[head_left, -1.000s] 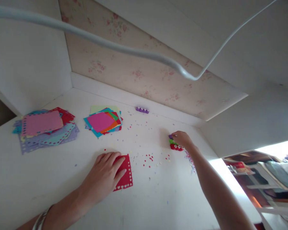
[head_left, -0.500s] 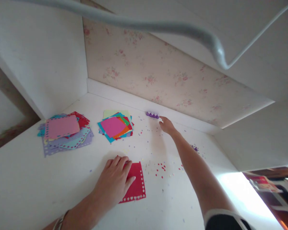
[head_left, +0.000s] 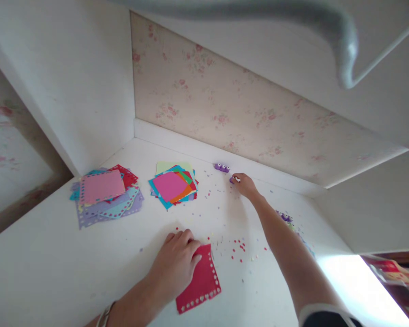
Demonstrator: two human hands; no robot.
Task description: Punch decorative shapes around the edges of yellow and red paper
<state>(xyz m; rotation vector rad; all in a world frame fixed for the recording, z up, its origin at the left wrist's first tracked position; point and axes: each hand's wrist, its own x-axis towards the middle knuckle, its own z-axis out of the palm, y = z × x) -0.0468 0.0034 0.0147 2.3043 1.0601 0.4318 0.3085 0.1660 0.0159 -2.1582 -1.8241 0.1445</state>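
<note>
Fingers of the right hand (head_left: 245,185) are closed on a small purple plastic punch (head_left: 232,180), far across the white tabletop (head_left: 54,268), just short of a second purple punch (head_left: 221,167) by the back ledge. The left hand (head_left: 177,265) lies flat and open, pressing a red paper square with punched edge holes (head_left: 201,281) near the front. For a clean lift, the small punch is best pinched firmly and raised straight up — the red sheet kept pinned meanwhile. Open room lies between the hands, strewn only with confetti dots (head_left: 238,247); a plain stack of coloured squares (head_left: 173,186) and a punched stack (head_left: 104,195) sit well apart to the left — more punches (head_left: 286,218) beside the right forearm.
</note>
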